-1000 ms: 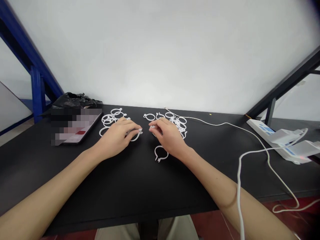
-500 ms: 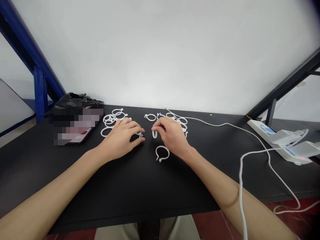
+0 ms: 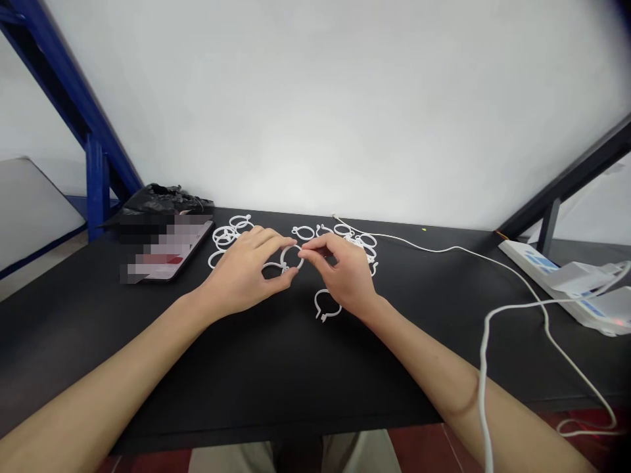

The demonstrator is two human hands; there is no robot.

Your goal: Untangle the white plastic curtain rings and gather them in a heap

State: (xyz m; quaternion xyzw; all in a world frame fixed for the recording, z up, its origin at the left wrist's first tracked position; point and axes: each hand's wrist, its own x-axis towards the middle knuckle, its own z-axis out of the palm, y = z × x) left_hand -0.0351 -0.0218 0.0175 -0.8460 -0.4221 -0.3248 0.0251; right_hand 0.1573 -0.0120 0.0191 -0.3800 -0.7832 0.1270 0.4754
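Right hand [image 3: 345, 269]: we pinch a white ring [image 3: 282, 256] by its near right edge, thumb against fingertips, above the black table [image 3: 276, 374]. Left hand [image 3: 246, 269]: half open, thumb and forefinger spread at the ring's bottom and top; whether they grip it, we cannot tell. We note a loose open ring [image 3: 316, 304] near our right wrist, and more white rings piled beyond either hand, partly hidden.
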